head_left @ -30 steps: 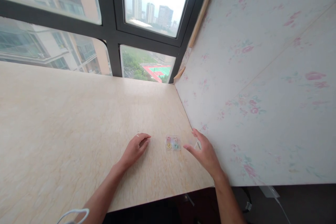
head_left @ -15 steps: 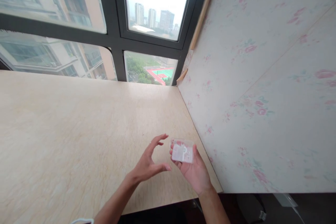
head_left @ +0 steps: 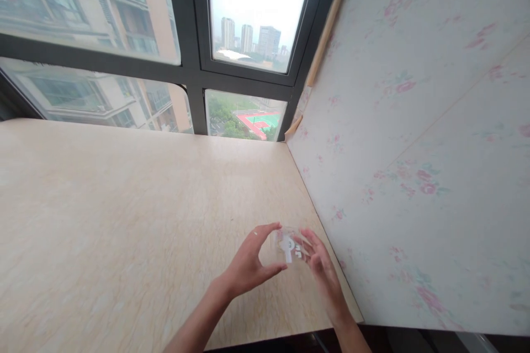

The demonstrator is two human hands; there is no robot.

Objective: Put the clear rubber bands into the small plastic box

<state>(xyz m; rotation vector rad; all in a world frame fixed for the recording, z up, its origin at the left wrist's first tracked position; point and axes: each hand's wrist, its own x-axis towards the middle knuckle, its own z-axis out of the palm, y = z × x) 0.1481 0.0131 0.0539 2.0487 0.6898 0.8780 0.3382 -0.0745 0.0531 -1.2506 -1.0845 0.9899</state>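
Observation:
A small clear plastic box (head_left: 287, 251) with white pieces inside is held above the sill near its front right. My left hand (head_left: 250, 265) grips it from the left, with the index finger at its far edge and the thumb at its near edge. At the box's right side is my right hand (head_left: 325, 270), its fingers bent but apart and a little blurred. Some of those fingertips overlap the box's right edge; whether they touch it I cannot tell.
A beige marble-look sill (head_left: 124, 220) spreads to the left and ends at a dark-framed window (head_left: 192, 66). Close on the right stands a flower-papered wall (head_left: 372, 176). The sill's front edge (head_left: 265, 336) drops off below my forearms.
The box has gone from lying in my right palm to my left hand's finger-and-thumb grip. My right hand has turned and loosened from it. The view has shifted slightly.

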